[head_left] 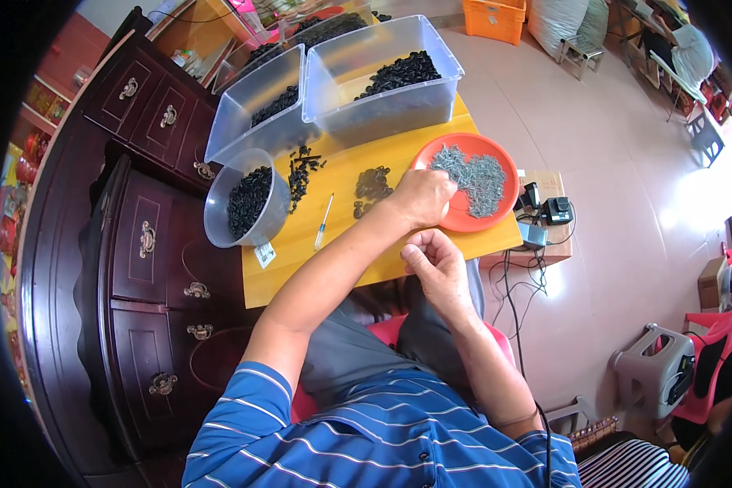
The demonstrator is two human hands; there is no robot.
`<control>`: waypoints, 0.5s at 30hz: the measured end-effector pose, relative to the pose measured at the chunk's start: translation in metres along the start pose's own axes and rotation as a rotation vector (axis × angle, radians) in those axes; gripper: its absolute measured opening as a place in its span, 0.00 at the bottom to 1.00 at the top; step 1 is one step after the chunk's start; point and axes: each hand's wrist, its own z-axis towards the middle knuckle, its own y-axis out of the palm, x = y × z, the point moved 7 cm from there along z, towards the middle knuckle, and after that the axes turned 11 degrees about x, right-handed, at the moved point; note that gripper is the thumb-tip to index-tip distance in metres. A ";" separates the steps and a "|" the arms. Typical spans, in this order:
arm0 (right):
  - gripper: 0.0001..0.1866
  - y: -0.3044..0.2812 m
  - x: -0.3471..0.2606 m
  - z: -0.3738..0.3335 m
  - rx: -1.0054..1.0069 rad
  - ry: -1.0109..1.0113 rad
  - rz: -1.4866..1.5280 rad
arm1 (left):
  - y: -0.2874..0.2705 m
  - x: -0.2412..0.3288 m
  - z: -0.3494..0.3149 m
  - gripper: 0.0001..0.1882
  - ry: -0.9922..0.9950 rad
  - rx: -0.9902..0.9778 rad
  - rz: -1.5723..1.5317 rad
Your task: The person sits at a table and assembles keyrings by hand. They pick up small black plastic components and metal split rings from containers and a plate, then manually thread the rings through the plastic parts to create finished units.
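Observation:
My left hand (424, 198) reaches across the near left rim of a round orange-red plate (462, 221) with its fingers curled downward. A heap of small grey metal pieces, screws or pins by their look, (481, 180) lies on the plate. Nearer to my body, just off the table's front edge, my right hand (439, 267) is closed, thumb bent against the curled fingers. Whatever either hand pinches is too small or hidden to make out. Left of my left hand, small dark round parts (372, 185) lie in a loose group on the yellow table (342, 175).
Two clear bins (374, 122) of black parts stand at the back. A round clear tub (278, 213) holds black pieces, with black tubes (302, 172) beside it. A slim screwdriver (324, 221) lies mid-table. Dark drawers (150, 220) flank the left; a carton (545, 244) with cables sits right.

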 end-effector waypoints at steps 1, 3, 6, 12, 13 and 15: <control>0.05 -0.001 0.001 0.000 0.001 -0.005 -0.009 | 0.001 -0.001 -0.001 0.06 -0.018 -0.005 -0.003; 0.05 -0.001 0.001 0.001 0.003 -0.015 -0.028 | 0.002 -0.003 -0.002 0.06 -0.053 -0.014 -0.008; 0.05 0.001 -0.001 0.000 0.004 -0.002 0.006 | 0.005 -0.003 -0.002 0.07 -0.009 -0.018 0.001; 0.05 0.000 0.000 0.000 0.003 -0.005 -0.043 | 0.007 -0.005 0.002 0.08 0.034 -0.084 -0.004; 0.05 -0.001 0.000 0.000 0.006 -0.004 -0.046 | 0.007 -0.002 0.003 0.08 0.041 -0.100 0.020; 0.05 -0.001 -0.001 0.001 0.010 -0.002 -0.052 | 0.005 0.002 0.006 0.07 0.054 -0.131 0.066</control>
